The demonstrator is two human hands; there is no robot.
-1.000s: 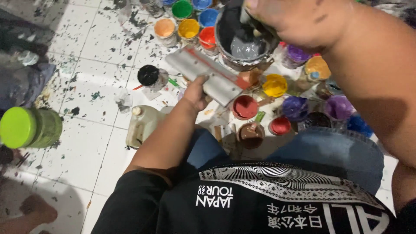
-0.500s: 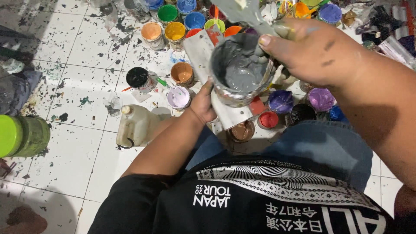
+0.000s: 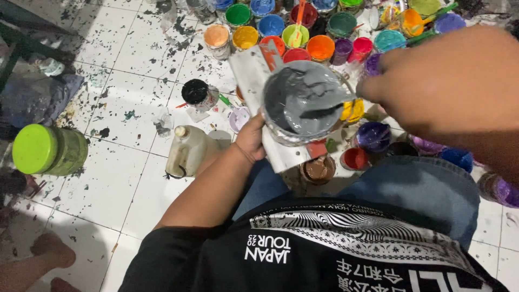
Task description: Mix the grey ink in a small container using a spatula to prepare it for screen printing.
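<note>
Grey paint can (image 3: 303, 103) held up over the lap, above the crowd of small colour pots.

Grey paint fills the can, which rests on a flat, paint-smeared board (image 3: 254, 81) — the left hand (image 3: 250, 138) closes around the board's lower edge and seems to steady the can from below, so it stays level. The right hand (image 3: 448, 81) is near the can's rim, blurred; a dark stick-like tool (image 3: 321, 112) lies in the paint toward it, but I cannot tell if the fingers grip it. Around the knees, open pots (image 3: 321, 47) of orange, yellow, green and purple stand close together within easy reach. Further left on the spattered white tiles (image 3: 108, 65) are a cloudy plastic jug (image 3: 186, 151) and a green-lidded jar (image 3: 46, 150).
</note>
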